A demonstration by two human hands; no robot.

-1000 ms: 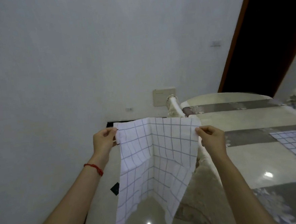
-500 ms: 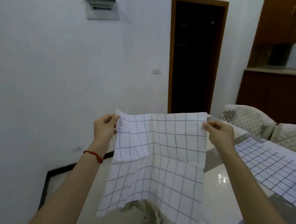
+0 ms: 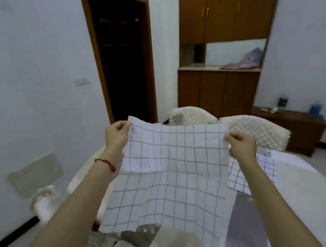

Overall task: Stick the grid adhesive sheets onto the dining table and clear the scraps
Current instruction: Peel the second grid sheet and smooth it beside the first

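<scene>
I hold a creased white grid adhesive sheet [image 3: 171,173] spread out in the air above the dining table [image 3: 308,194]. My left hand [image 3: 116,135] pinches its top left corner and my right hand [image 3: 240,144] pinches its top right corner. The sheet hangs down and hides the table's middle. A second grid sheet [image 3: 258,172] lies flat on the table behind my right forearm, partly covered by it.
Two white quilted chair backs [image 3: 255,130] stand at the table's far side. A dark doorway [image 3: 122,54] and brown cabinets [image 3: 221,88] are behind. A low wooden bench [image 3: 293,125] with bottles is at the right. White wall on the left.
My view has swung right from the wall to the room and table. Both hands keep their pinch on the sheet's top corners, and the sheet now hangs over the table.
</scene>
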